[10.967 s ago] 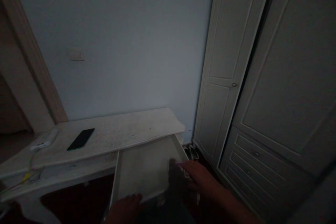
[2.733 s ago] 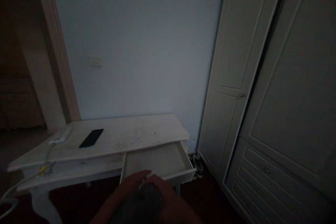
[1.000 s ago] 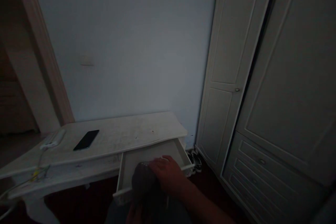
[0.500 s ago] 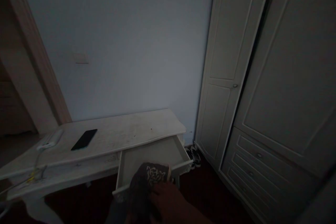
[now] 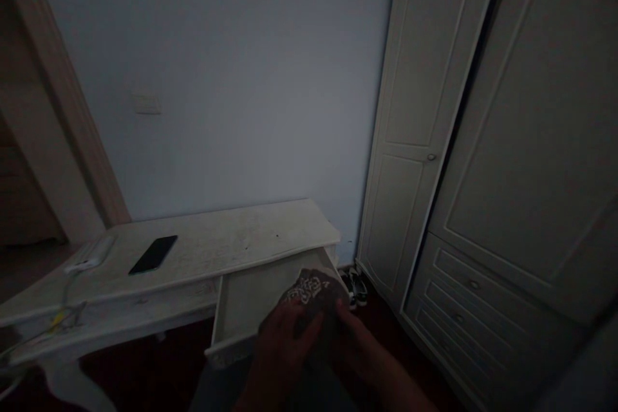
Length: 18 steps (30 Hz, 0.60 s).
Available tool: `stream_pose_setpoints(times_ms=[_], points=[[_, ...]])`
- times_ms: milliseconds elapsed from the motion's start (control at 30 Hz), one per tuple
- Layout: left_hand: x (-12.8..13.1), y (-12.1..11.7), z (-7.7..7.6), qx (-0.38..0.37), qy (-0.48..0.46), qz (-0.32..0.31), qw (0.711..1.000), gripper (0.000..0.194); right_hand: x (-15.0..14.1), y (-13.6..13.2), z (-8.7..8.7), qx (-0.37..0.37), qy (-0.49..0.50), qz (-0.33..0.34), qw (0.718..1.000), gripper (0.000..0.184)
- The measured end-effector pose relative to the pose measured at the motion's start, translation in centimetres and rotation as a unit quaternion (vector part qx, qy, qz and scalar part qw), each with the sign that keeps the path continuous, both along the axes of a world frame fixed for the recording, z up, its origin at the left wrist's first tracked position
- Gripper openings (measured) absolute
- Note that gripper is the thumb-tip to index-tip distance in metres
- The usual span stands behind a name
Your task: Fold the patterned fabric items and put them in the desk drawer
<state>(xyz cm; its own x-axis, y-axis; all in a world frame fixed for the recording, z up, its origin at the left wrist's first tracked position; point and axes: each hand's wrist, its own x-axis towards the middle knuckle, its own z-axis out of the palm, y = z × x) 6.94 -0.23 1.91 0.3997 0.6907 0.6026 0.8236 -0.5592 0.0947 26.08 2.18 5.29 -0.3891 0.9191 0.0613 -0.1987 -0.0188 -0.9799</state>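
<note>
A dark, cap-like piece of cloth [image 5: 316, 286] with a pale swirling pattern is between my two hands, above the right side of the pulled-out drawer [image 5: 241, 302]. My left hand [image 5: 284, 341] grips it from the left, fingers bent over its near side. At its right edge my right hand [image 5: 355, 331] holds on, partly lost in the dim light. The cloth's lower part is hidden by the hands and shadow. The drawer's left part shows a bare pale bottom.
The drawer belongs to a worn white desk [image 5: 270, 225]. On the desk lie a dark phone [image 5: 153, 254] and a white power strip [image 5: 91, 253] with a cable. Dark shoes [image 5: 356, 286] stand on the floor beside a white wardrobe [image 5: 405, 219].
The cloth has moved right and turned, its pattern now facing up between both hands. My left hand has come into clear view on it; my right hand has shifted to its right edge.
</note>
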Motion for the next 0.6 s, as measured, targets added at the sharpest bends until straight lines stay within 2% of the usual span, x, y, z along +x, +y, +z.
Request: stream_pose_setpoints(times_ms=[67, 133, 200, 267, 300, 367, 433, 500, 533, 600], points=[[0.7, 0.0, 0.4, 0.012, 0.041, -0.043, 0.998, 0.062, 0.3, 0.2, 0.4, -0.093, 0.080, -0.055, 0.991, 0.067], [-0.2, -0.2, 0.8, -0.002, 0.063, -0.089, 0.994, 0.062, 0.6, 0.6, 0.9, -0.143, 0.113, -0.158, 0.970, 0.070], [-2.7, -0.2, 1.2, -0.024, 0.053, -0.095, 0.994, 0.060, 1.1, 1.1, 1.6, -0.102, 0.092, -0.269, 0.953, 0.071], [-6.2, 0.5, 1.7, -0.054, 0.021, -0.025, 0.998, 0.052, 2.1, 1.9, 2.1, 0.015, 0.034, -0.329, 0.943, 0.068], [-8.0, 1.1, 1.9, -0.075, 0.006, 0.019, 0.997, 0.048, 2.5, 2.3, 2.1, 0.094, -0.016, -0.330, 0.939, 0.066], [-11.3, 2.3, 2.1, -0.117, -0.009, 0.102, 0.988, 0.039, 3.4, 3.0, 1.9, 0.254, -0.155, -0.260, 0.918, 0.061], [-13.6, 3.3, 1.9, -0.158, 0.019, 0.121, 0.980, 0.036, 3.8, 3.4, 1.3, 0.358, -0.312, -0.104, 0.874, 0.065], [-14.8, 3.5, 1.4, -0.186, 0.067, 0.116, 0.973, 0.038, 3.8, 3.4, 0.7, 0.390, -0.420, 0.053, 0.818, 0.081], [-15.1, 3.4, 1.0, -0.193, 0.091, 0.110, 0.971, 0.039, 3.7, 3.4, 0.6, 0.392, -0.447, 0.103, 0.797, 0.091], [-15.3, 3.0, 0.3, -0.192, 0.130, 0.097, 0.968, 0.042, 3.2, 3.4, 0.7, 0.383, -0.464, 0.130, 0.788, 0.104]])
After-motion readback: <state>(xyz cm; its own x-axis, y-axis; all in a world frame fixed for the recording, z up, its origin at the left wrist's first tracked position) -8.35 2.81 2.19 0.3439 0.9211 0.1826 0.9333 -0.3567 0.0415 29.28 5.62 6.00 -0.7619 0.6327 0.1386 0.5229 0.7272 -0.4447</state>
